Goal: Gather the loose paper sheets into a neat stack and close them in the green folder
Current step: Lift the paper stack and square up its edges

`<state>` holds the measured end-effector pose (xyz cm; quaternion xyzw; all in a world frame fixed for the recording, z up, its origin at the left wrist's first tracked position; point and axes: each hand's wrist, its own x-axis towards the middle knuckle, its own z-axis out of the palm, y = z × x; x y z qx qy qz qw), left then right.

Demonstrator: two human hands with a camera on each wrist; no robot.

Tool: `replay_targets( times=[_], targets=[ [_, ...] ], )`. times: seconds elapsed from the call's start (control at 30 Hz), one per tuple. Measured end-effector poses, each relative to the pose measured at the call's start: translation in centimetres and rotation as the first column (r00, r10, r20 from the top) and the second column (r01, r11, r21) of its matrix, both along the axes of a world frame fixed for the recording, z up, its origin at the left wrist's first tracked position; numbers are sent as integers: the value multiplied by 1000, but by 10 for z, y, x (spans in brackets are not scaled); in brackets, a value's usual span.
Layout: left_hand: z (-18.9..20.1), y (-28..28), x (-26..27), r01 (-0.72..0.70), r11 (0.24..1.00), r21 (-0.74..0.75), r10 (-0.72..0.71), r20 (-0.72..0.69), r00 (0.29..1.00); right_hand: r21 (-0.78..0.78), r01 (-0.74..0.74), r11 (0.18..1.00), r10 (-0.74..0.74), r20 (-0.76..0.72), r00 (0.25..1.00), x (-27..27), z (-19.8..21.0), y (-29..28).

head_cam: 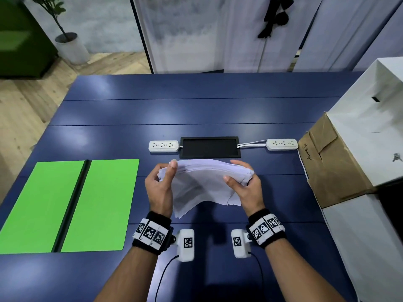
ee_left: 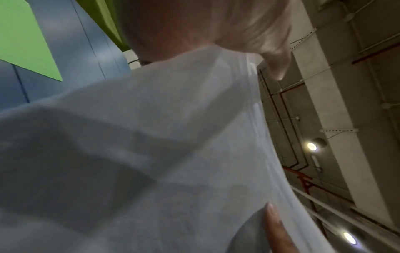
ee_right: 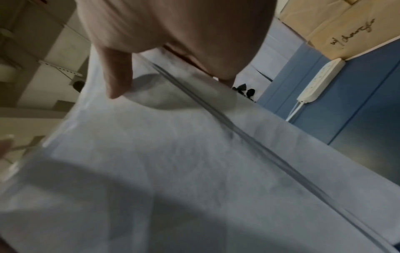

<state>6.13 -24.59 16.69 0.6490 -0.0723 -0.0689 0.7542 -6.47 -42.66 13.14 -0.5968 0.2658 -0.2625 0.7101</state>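
White loose paper sheets (head_cam: 202, 182), unevenly fanned, are pinched at either end by left hand (head_cam: 160, 188) and right hand (head_cam: 244, 186); sagging lower sheets may slip free before reaching the open bright-green folder (head_cam: 72, 205).

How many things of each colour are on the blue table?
Green: 1, the open folder
White: 3, two power strips and the paper stack held in both hands
Black: 1, the tray
Brown: 1, the cardboard box
Total: 6
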Motion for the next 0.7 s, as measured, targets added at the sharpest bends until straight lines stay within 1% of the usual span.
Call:
replay_targets(
  times=[0.07, 0.13, 0.23, 0.3, 0.4, 0.53, 0.63, 0.7],
  targets=[
    [3, -5, 1, -41, 998, 37, 42, -10, 999, -42, 41, 998, -39, 47, 998, 1, 10, 6],
    [1, -8, 1, -54, 998, 44, 55, -9, 998, -70, 120, 990, -114, 82, 990, 1, 18, 13],
    [-3, -5, 2, -54, 998, 41, 53, 16, 998, -94, 261, 961, -253, 90, 963, 7, 25, 24],
    [-5, -1, 3, -31, 999, 44, 31, 18, 999, -83, 326, 942, -320, 83, 944, 13, 25, 25],
    [-9, 4, 5, -7, 1000, 12, 7, -5, 1000, -62, 342, 938, -337, 73, 939, 17, 24, 23],
    [-14, 9, 8, -50, 999, -2, 50, -19, 999, -34, 347, 937, -344, 78, 936, 20, 24, 19],
    [-16, 9, 6, 13, 1000, -20, -13, -17, 1000, -19, 367, 930, -365, 61, 929, 22, 22, 18],
    [-16, 9, 4, 35, 999, -2, -35, -7, 999, -8, 360, 933, -359, 56, 932, 24, 22, 19]
  ],
)
